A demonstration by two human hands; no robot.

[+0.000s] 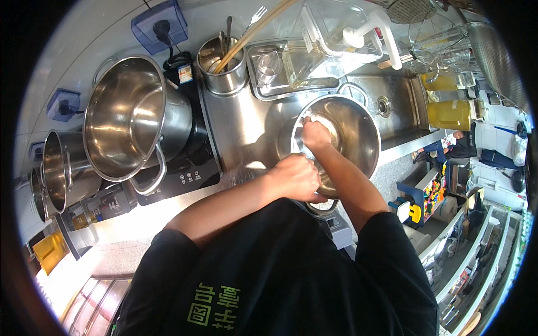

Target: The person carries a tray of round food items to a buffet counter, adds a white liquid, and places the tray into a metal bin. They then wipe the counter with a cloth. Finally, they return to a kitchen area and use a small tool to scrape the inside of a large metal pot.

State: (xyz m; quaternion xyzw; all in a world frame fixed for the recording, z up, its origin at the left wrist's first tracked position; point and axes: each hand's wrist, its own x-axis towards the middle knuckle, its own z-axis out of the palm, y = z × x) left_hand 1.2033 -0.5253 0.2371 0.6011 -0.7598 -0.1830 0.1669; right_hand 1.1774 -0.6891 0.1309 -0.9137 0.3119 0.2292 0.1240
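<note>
A large stainless steel stockpot (357,126) stands before me between the steel counter and the sink, its mouth towards me. One loop handle points at the wall, the other at my body. My left hand (296,178) is clenched on the pot's near left rim. Inside the mouth, my right hand (316,133) is curled against the left part of the inner wall. A small pale patch shows at its fingers; I cannot tell whether it is a cloth or glare. The pot's outer base is hidden.
A larger steel pot (126,117) sits on a black induction cooker (185,185) to the left. Behind are a utensil pot (225,77), a steel tray (269,94) and a clear plastic container (311,59). Right lies the sink (403,113); beyond it are yellow-filled containers (449,114) and a seated person (445,145).
</note>
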